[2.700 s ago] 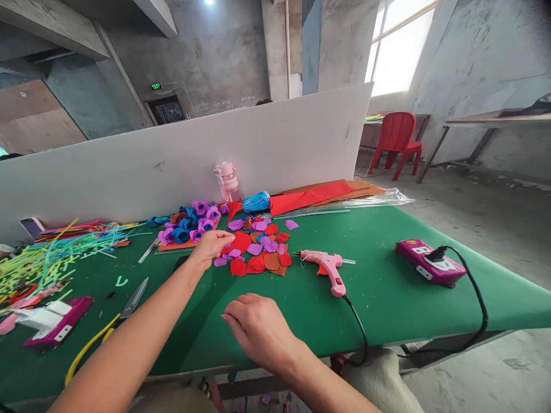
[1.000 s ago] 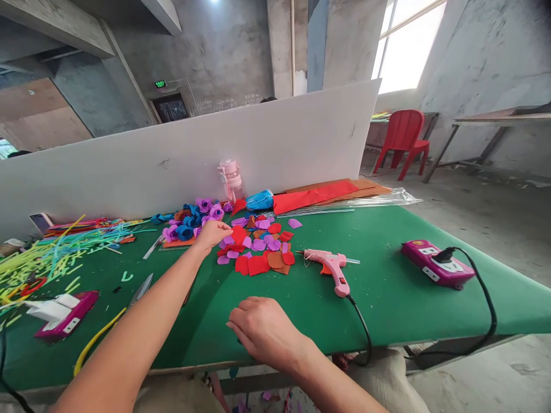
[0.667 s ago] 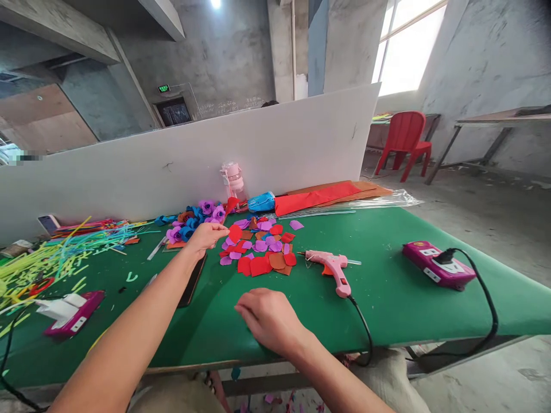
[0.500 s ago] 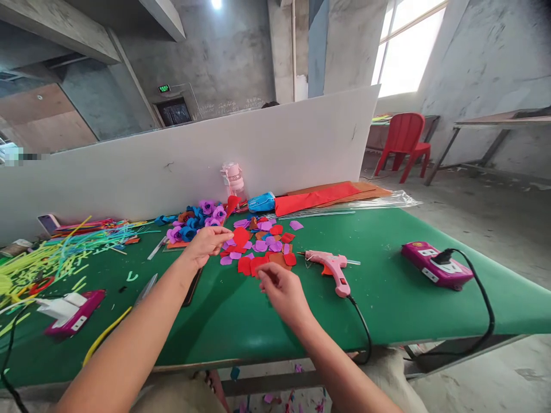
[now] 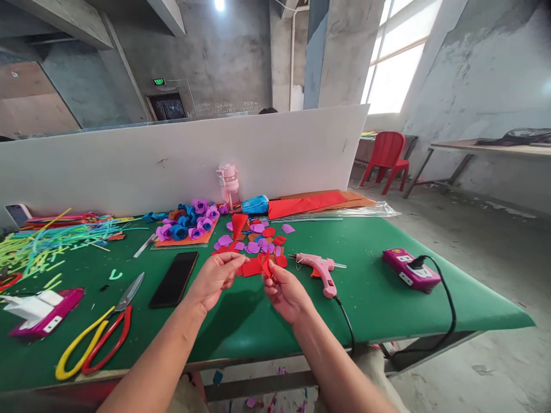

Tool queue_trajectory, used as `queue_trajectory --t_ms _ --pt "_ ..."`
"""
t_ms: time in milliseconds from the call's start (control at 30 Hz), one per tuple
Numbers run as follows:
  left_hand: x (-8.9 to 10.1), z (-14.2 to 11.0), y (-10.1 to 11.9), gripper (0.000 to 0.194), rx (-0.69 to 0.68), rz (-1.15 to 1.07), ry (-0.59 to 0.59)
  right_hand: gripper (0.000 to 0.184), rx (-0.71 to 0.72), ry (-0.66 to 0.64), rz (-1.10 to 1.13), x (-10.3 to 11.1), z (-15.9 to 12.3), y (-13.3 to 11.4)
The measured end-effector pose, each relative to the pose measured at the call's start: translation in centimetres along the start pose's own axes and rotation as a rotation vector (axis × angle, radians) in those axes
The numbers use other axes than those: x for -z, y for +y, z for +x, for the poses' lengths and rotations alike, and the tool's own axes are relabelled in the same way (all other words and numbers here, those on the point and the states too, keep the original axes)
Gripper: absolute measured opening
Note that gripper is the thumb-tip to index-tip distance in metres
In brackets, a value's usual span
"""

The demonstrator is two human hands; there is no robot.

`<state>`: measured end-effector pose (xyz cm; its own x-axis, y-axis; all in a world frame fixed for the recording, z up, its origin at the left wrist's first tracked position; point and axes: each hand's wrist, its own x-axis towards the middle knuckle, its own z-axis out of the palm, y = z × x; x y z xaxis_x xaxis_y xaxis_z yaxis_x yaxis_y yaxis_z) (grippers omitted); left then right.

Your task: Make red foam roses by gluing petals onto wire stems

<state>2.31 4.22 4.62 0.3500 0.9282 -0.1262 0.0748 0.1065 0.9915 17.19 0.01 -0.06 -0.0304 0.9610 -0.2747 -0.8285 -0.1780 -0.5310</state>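
Both my hands meet above the green table [image 5: 379,298], just in front of a heap of red, purple and orange felt petals [image 5: 258,244]. My left hand [image 5: 215,276] pinches red felt pieces [image 5: 252,267] between thumb and fingers. My right hand [image 5: 286,289] pinches a small red petal [image 5: 266,265] upright at its fingertips. The two hands are nearly touching. A pink glue gun [image 5: 318,269] lies just right of my right hand.
A black phone [image 5: 174,278] and yellow-and-red scissors [image 5: 99,338] lie to the left. Finished felt roses [image 5: 185,223], a pink bottle [image 5: 230,184] and red felt sheets [image 5: 310,202] sit by the white divider [image 5: 129,166]. Magenta power strips [image 5: 411,269] [image 5: 43,312] flank the table; colourful sticks [image 5: 47,241] lie far left.
My left hand drew back from the petal heap with red pieces. My right hand lifted off the table edge, reached to the heap and now holds a red petal.
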Motion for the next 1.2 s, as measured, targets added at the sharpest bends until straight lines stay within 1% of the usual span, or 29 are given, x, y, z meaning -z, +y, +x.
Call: queue_trajectory --t_ms 67,133,200,300,367,433,533,633,733,833,1033,1200 --pt "-0.7 -0.1 -0.1 0.033 -0.016 0.012 0.04 0.015 -0.057 0.039 0.087 -0.1 0.2 -0.1" --pt "-1.4 -0.3 -0.2 0.032 -0.041 0.044 0.062 0.016 -0.106 0.067 0.14 -0.2 0.3 0.0" --pt "-2.0 -0.5 -0.3 0.03 -0.074 0.068 0.062 0.019 -0.137 0.08 0.175 -0.3 0.4 0.2" --pt "-2.5 -0.7 -0.6 0.026 -0.133 0.082 0.028 0.015 -0.144 0.087 0.183 -0.4 0.5 0.5" --pt "-2.3 -0.8 -0.6 0.025 -0.152 0.09 0.032 0.013 -0.102 0.082 0.136 -0.4 0.5 0.8" --pt "-1.9 -1.0 -0.4 0.026 -0.152 0.084 0.079 0.014 -0.023 0.065 0.053 -0.3 0.4 1.0" --pt "-1.2 -1.3 0.2 0.03 -0.154 0.054 0.13 0.025 0.087 0.024 -0.083 -0.4 0.2 1.4" --pt "-0.7 -1.5 0.6 0.03 -0.139 0.042 0.109 0.035 0.155 0.005 -0.202 -0.5 0.0 1.7" --pt "-0.7 -1.5 0.6 0.028 -0.094 0.046 0.091 0.038 0.199 0.012 -0.297 -0.5 0.0 2.0" --pt "-0.6 -1.5 0.5 0.027 -0.083 0.038 0.101 0.038 0.221 0.02 -0.354 -0.5 0.0 2.1" --pt "-0.2 -1.6 0.8 0.033 -0.062 0.041 0.108 0.036 0.297 0.047 -0.432 -0.3 0.1 2.1" --pt "-0.7 -1.7 0.9 0.027 -0.051 0.038 0.089 0.037 0.344 0.057 -0.483 -0.2 0.1 2.1"
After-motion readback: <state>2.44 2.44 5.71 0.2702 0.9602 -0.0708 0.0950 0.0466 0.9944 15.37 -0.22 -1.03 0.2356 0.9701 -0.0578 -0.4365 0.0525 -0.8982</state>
